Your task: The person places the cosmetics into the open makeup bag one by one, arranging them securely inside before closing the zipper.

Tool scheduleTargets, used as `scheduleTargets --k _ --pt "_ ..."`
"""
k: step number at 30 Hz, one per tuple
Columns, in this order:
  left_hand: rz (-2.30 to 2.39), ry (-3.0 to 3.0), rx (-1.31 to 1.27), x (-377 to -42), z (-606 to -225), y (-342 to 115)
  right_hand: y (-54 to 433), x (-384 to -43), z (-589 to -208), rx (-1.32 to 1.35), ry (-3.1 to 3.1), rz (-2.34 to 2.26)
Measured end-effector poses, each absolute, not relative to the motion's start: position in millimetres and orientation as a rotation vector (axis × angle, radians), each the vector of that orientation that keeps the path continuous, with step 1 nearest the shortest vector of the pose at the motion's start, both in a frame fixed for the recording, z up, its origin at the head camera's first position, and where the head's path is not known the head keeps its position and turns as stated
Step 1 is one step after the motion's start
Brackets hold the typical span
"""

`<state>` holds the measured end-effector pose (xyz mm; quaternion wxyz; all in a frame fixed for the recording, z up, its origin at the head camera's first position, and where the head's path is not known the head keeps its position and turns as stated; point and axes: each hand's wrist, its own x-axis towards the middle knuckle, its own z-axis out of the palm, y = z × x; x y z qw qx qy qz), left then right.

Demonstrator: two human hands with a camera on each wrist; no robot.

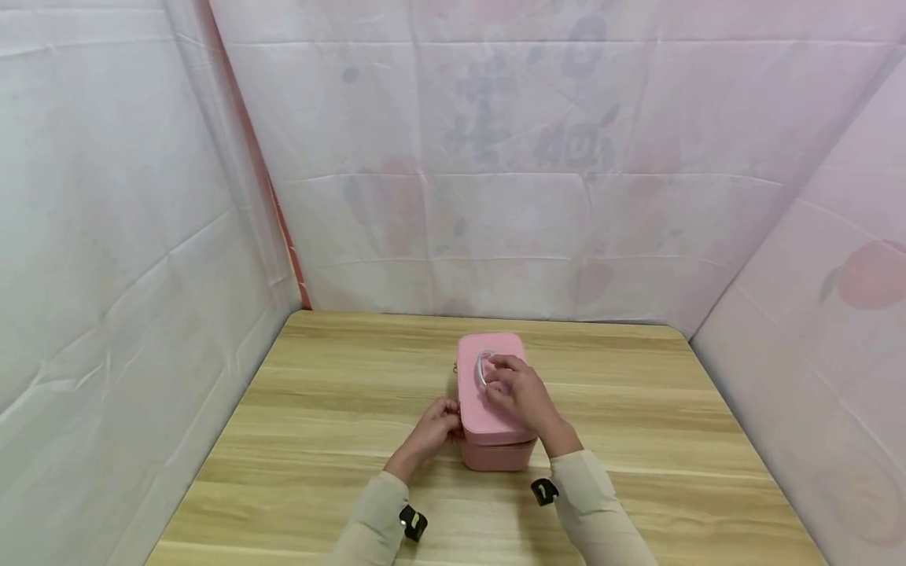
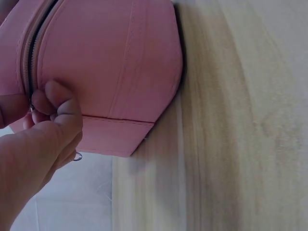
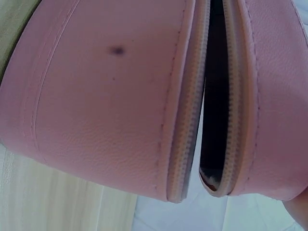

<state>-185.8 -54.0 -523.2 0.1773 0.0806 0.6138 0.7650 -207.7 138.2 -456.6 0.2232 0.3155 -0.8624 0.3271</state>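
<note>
A pink zippered case stands upright on the table, with a pale handle on its lid. At its left side my left hand pinches a small zipper pull with thumb and fingers. My right hand lies over the lid, its bent fingers at the handle; whether they grip it is unclear. In the right wrist view, the zipper teeth are parted, leaving a dark gap between lid and body. Only a bit of that hand shows there. The contents are hidden.
The wood-grain table reaches back to a pale printed cloth wall. More cloth hangs at left and right. A small metal ring shows on the case beyond the left hand. A dark mark is on the case's side.
</note>
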Motion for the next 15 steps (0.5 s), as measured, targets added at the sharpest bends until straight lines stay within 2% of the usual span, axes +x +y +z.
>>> scheduleTargets --k 15 --pt "2.100 1.690 0.211 -185.0 -519.2 -58.8 131.3 -204.5 -469.2 0.808 -2.290 0.963"
